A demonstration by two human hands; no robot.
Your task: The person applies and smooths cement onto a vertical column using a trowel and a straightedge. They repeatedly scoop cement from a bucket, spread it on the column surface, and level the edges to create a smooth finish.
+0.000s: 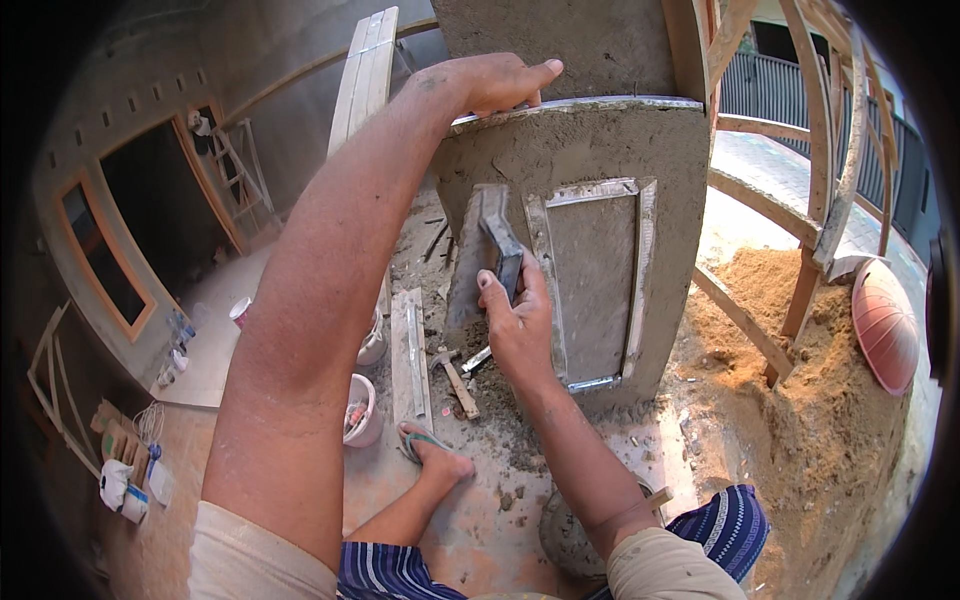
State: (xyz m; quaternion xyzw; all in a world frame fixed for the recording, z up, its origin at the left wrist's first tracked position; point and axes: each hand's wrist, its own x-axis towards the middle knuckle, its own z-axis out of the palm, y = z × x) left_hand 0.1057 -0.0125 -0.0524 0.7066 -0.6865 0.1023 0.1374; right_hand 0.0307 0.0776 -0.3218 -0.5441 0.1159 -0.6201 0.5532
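My left hand [498, 84] reaches to the top edge of a low cement-plastered pillar base [600, 140], its fingers bent down around a thin pale straightedge [640, 101] along that edge and its thumb stretched out to the right. In front of the same face, my right hand [520, 318] grips a plastering trowel [497, 222] by its handle. The blade is upright, smeared with grey mortar, near the face's left side; whether it touches the plaster I cannot tell. Light strips form a rectangular frame [645, 270] around a recessed grey panel.
A hammer [456, 385], a long board [409, 350] and a pail [362, 415] lie or stand by my foot. A mortar bucket [565, 530] is near my right knee. To the right are wooden props [745, 320], a sand heap [800, 440] and a reddish basin [885, 325].
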